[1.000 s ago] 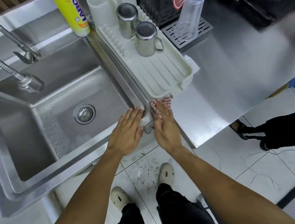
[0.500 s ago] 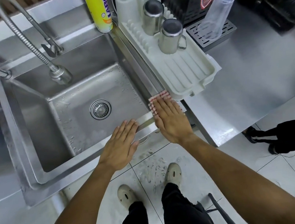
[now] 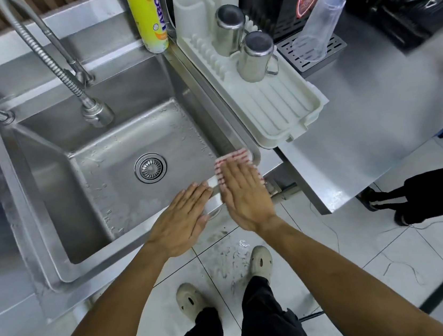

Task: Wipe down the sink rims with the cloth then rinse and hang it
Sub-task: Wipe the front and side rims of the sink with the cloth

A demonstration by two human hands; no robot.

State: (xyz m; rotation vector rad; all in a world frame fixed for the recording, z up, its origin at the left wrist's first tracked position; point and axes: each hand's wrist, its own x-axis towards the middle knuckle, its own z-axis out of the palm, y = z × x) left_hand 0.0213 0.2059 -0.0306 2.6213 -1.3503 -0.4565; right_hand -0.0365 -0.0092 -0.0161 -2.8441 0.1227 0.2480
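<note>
Right hand (image 3: 245, 190), fingers flat, presses the soft, limp cloth (image 3: 232, 158) on the sink (image 3: 140, 242) rim's front right corner; left hand (image 3: 182, 220) rests open beside it, bunching advised.

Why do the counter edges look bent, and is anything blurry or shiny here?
Head view: the wide-angle lens bows the sink rim and counter; glare whitens the counter's steel; its far right smears with blur; right hand, cloth and left hand stay fairly sharp.
</note>
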